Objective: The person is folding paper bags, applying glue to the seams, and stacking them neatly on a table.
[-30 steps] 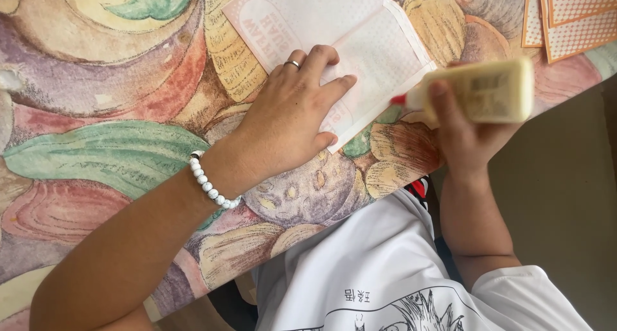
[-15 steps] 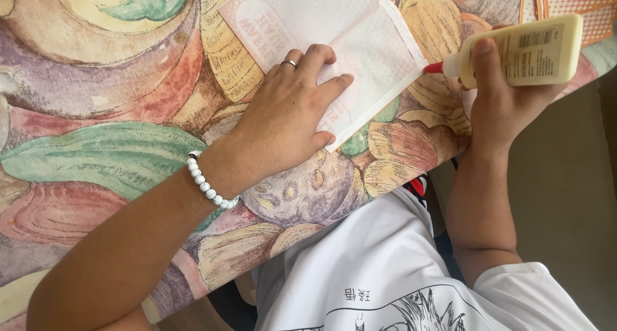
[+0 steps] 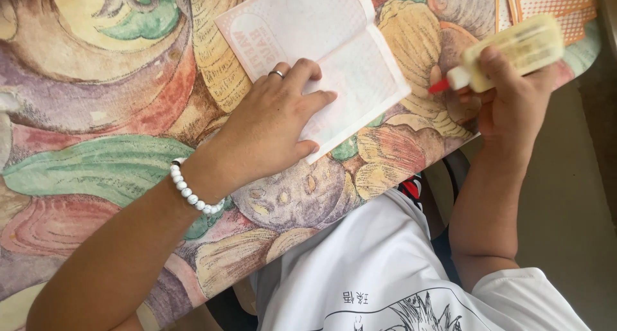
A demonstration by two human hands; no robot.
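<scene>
Pressing flat with left hand point(image 3: 273, 128), fingers spread open, on the white folded paper point(image 3: 321, 54) in the upper middle. Gripping pale glue bottle point(image 3: 514, 51) in right hand point(image 3: 514, 106), upper right, red tip point(image 3: 439, 86) pointing at the paper. Gluing step starting, probably; bringing the tip down onto the paper edge looking like the next need.

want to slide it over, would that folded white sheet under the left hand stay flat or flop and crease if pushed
Probably floppy: the white sheet looks thin, with a fold line across it, so it would likely bend there. It seems light, and may skid on the smooth painted tabletop; the left hand lies flat on it. The right hand holds a glue bottle.
</scene>
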